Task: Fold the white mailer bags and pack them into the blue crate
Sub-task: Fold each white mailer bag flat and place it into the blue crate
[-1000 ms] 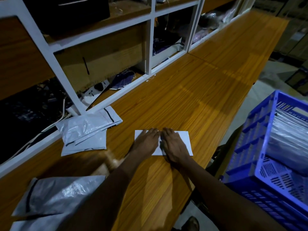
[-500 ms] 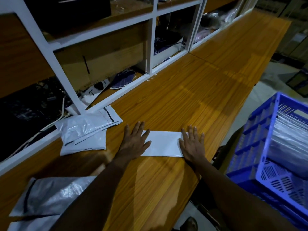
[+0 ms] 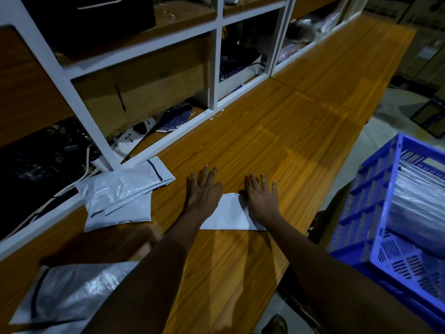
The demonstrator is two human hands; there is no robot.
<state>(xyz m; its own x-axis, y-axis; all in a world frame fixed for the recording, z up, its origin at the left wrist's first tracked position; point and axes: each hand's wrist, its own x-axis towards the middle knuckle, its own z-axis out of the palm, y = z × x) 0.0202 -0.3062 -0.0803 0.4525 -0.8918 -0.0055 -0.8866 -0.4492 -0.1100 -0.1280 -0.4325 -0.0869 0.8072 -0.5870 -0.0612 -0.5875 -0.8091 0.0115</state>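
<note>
Folded mailer bag flat on surface, pinned between left hand and right hand; both hands flat, fingers straight, gripping nothing.

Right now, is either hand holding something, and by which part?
Nothing is gripped. The left hand and the right hand lie flat, fingers straight, pressing the folded white mailer bag at its left and right ends.
</note>
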